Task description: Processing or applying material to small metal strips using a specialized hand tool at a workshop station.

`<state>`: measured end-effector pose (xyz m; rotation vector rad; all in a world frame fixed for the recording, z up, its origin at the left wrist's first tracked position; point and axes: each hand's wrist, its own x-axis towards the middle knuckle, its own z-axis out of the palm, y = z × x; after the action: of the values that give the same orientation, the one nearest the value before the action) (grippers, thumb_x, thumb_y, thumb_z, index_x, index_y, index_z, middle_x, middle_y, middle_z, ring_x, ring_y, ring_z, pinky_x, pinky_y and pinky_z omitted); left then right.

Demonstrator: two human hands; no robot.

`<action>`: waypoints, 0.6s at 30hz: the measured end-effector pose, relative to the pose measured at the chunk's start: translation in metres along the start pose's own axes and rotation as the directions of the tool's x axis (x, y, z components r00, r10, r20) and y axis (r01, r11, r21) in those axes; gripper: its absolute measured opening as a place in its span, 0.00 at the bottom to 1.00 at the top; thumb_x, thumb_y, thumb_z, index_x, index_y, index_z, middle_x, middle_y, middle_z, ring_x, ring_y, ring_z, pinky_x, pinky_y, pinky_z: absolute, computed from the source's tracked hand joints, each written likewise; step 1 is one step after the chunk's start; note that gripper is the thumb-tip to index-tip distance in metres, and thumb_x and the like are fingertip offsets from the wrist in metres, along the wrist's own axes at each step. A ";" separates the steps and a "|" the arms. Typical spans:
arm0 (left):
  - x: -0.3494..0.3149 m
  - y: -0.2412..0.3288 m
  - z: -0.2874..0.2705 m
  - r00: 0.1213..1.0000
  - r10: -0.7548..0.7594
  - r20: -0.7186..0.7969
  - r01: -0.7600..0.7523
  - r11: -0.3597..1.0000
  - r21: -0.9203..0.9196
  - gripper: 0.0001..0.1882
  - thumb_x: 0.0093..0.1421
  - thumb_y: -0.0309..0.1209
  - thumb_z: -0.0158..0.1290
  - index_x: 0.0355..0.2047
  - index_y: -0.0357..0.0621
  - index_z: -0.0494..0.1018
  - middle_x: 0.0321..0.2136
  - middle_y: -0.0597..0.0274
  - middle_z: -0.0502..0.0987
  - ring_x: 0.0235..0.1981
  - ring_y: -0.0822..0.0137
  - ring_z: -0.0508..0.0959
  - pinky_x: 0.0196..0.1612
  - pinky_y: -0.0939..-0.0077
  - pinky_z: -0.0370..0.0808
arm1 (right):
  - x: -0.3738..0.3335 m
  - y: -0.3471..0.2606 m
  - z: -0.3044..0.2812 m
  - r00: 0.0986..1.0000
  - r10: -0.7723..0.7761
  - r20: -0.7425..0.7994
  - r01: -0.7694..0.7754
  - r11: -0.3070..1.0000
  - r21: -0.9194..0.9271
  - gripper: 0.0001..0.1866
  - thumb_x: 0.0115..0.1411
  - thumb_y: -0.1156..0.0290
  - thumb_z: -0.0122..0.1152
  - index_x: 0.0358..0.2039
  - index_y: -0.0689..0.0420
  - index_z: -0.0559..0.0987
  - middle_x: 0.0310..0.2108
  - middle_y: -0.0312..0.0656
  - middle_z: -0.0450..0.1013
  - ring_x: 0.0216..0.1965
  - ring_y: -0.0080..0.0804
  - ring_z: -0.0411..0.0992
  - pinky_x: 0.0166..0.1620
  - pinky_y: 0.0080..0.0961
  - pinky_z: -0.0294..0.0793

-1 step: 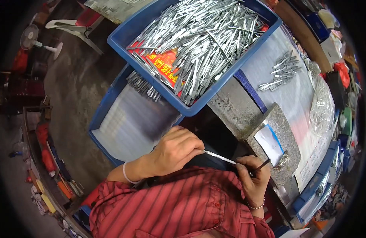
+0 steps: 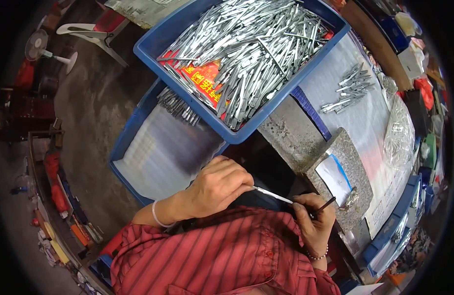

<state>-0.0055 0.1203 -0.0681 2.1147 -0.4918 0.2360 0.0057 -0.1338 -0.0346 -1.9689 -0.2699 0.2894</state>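
My left hand (image 2: 219, 187) pinches one end of a slim silver metal piece (image 2: 273, 194) between closed fingers, in front of my striped red shirt. At its other end, the piece meets the thumb and fingertips of my right hand (image 2: 314, 219). A thin dark rod (image 2: 328, 204) is gripped in that right hand too and sticks out past the fingers to the right. Whether rod and piece touch is hidden by the fingers. Beyond my hands, a blue bin (image 2: 235, 136) holds a heap of similar silver metal pieces (image 2: 246, 54) over a red sheet with yellow print.
Below that bin, a second blue tray (image 2: 119, 147) holds more metal pieces (image 2: 178, 107) along its far side. A stone block (image 2: 355, 164) bears a white and blue packet (image 2: 335, 179). Small metal pieces (image 2: 350, 88) lie on the bench. A fan (image 2: 37, 45) stands far left.
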 end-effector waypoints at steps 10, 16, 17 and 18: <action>-0.004 -0.001 0.001 0.998 -0.027 0.049 0.028 1.000 -0.011 0.09 0.50 0.24 0.61 0.28 0.42 0.70 0.25 0.61 0.74 0.27 0.60 0.75 0.35 0.67 0.68 | -0.003 0.002 0.003 1.000 -0.009 0.015 0.010 1.000 -0.024 0.05 0.53 0.82 0.63 0.32 0.63 0.79 0.25 0.41 0.75 0.21 0.24 0.70 0.26 0.19 0.67; -0.013 -0.003 -0.004 0.995 -0.062 0.072 0.059 0.997 0.045 0.07 0.51 0.25 0.60 0.28 0.42 0.71 0.24 0.61 0.74 0.28 0.60 0.75 0.35 0.66 0.67 | -0.003 0.004 0.007 0.998 0.050 0.048 -0.046 0.995 -0.087 0.04 0.55 0.80 0.61 0.33 0.63 0.79 0.26 0.42 0.76 0.22 0.26 0.71 0.28 0.19 0.69; -0.015 -0.006 -0.008 0.996 -0.058 0.064 0.054 0.997 0.053 0.07 0.51 0.25 0.60 0.28 0.42 0.71 0.24 0.61 0.74 0.28 0.60 0.75 0.35 0.66 0.67 | -0.004 0.004 0.006 0.998 0.038 0.048 -0.033 0.996 -0.087 0.04 0.55 0.80 0.61 0.33 0.63 0.79 0.26 0.42 0.76 0.22 0.26 0.71 0.28 0.19 0.69; -0.021 -0.010 -0.014 0.990 -0.108 0.089 0.100 0.990 0.097 0.06 0.53 0.26 0.59 0.28 0.43 0.71 0.25 0.61 0.74 0.29 0.59 0.75 0.36 0.66 0.68 | -0.004 0.007 0.006 0.999 0.028 0.027 -0.025 0.997 -0.075 0.04 0.56 0.79 0.60 0.33 0.63 0.78 0.26 0.42 0.76 0.23 0.27 0.71 0.28 0.20 0.69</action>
<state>-0.0195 0.1426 -0.0752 2.2422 -0.4312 0.1011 -0.0001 -0.1327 -0.0429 -2.0443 -0.2763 0.3286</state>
